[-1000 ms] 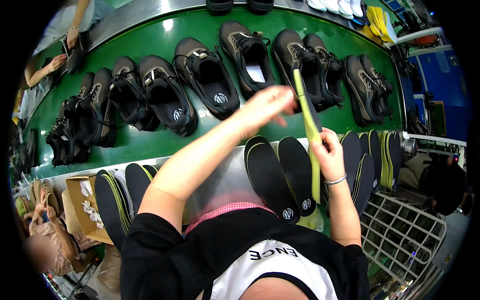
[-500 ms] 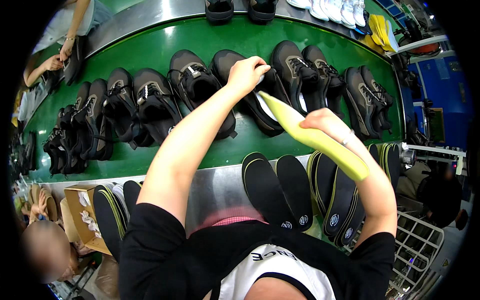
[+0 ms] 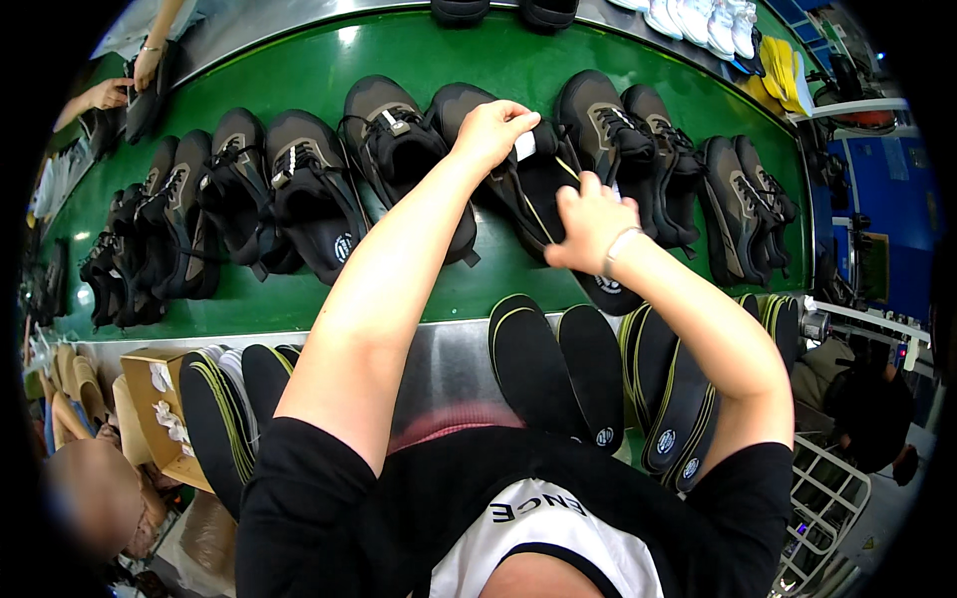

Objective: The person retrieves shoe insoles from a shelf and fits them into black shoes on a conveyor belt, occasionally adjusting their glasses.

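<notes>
My left hand (image 3: pixel 488 138) pinches the tongue of a dark grey-brown sneaker (image 3: pixel 459 102) in the middle of the row, beside a white label. A black insole (image 3: pixel 610 296) with a thin yellow-green edge lies black side up, its front part inside that shoe's opening and its round heel jutting out toward me. Across the insole is my right hand (image 3: pixel 596 221), thumb and fingers spread over its width and gripping it. The insole's tip is hidden inside the shoe. To the right stands a laced sneaker (image 3: pixel 590 105), to the left another sneaker (image 3: pixel 384 110) with its mouth open.
Several similar sneakers (image 3: pixel 304 149) line the green work surface (image 3: pixel 419 299). Nearer me, stacks of black insoles (image 3: pixel 538 349) lie along a metal edge, with an open cardboard box (image 3: pixel 150 404) at left. A co-worker's hands (image 3: pixel 125 85) hold a shoe at far left.
My right hand has turned the insole from yellow underside to black side up and moved its front into the shoe. My left hand stays at the tongue. The view has shifted slightly.
</notes>
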### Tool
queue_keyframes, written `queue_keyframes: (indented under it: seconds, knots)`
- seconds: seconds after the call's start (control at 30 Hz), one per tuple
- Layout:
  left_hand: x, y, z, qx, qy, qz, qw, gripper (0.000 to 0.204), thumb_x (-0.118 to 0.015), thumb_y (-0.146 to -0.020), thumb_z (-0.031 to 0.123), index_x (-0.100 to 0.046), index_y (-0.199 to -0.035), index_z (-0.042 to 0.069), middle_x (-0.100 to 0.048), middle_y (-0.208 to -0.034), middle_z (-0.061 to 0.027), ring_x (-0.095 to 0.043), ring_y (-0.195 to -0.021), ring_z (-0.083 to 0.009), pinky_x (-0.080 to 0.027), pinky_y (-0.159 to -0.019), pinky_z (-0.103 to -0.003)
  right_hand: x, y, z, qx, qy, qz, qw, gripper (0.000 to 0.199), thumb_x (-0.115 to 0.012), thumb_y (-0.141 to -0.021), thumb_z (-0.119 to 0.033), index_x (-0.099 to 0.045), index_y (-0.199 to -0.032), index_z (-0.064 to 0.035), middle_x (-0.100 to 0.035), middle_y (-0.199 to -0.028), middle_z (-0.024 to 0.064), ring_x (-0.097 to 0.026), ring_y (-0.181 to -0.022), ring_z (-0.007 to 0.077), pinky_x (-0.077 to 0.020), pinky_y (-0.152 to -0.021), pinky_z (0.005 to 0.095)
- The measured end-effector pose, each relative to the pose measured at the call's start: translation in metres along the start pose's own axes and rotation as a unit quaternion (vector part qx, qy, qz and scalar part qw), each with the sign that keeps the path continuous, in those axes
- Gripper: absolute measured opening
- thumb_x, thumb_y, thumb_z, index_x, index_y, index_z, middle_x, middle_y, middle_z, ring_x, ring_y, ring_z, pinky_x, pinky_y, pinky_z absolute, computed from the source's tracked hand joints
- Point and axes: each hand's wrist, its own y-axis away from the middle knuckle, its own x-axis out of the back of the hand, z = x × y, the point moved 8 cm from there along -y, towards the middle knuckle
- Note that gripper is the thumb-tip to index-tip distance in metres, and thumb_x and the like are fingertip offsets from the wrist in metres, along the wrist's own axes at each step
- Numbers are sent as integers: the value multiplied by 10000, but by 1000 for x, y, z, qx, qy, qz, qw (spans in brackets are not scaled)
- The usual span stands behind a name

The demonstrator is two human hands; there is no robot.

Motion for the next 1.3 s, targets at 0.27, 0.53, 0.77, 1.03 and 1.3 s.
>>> queue_keyframes:
  seconds: [0.27, 0.53, 0.77, 1.03, 1.3]
  knots:
    - [-3, -1, -9, 28, 48, -3, 998, 264, -629, -746, 266, -633, -860, 28, -613, -713, -62, -552, -652, -123, -435, -615, -261, 5, 17, 24, 12, -68, -58, 996, 306, -541, -668, -340, -639, -758, -64, -608, -820, 180, -602, -774, 301, -480, -702, 380]
    - [0, 0, -4, 16, 31, 6, 999, 266, -631, -741, 273, -631, -853, 32, -617, -719, -63, -556, -655, -127, -435, -615, -265, -2, -35, -6, 67, 4, 50, 996, 226, -524, -705, -203, -648, -793, -36, -599, -881, 180, -591, -841, 289, -471, -743, 366]
    - [-2, 4, 2, 28, 18, -5, 999, 240, -612, -788, 199, -600, -917, -2, -604, -794, -22, -518, -715, -80, -422, -651, -229, -36, -74, -27, 116, 96, 27, 988, 207, -517, -737, -94, -638, -885, -15, -554, -989, 191, -562, -904, 301, -478, -753, 352]
    - [-1, 13, 15, 16, -26, 7, 1000, 259, -622, -773, 204, -601, -926, -4, -613, -847, -48, -533, -770, -94, -419, -704, -224, -45, -88, -24, 125, 50, -212, 968, 297, -568, -691, -166, -627, -940, -15, -614, -950, 148, -599, -872, 230, -464, -770, 339]
    - [0, 14, 11, 7, -14, 15, 1000, 245, -623, -771, 203, -608, -903, -3, -616, -809, -43, -537, -728, -88, -431, -658, -227, -76, -100, -34, 155, 162, -66, 972, 244, -587, -742, -157, -638, -972, -92, -612, -1008, 75, -597, -907, 211, -479, -741, 305]
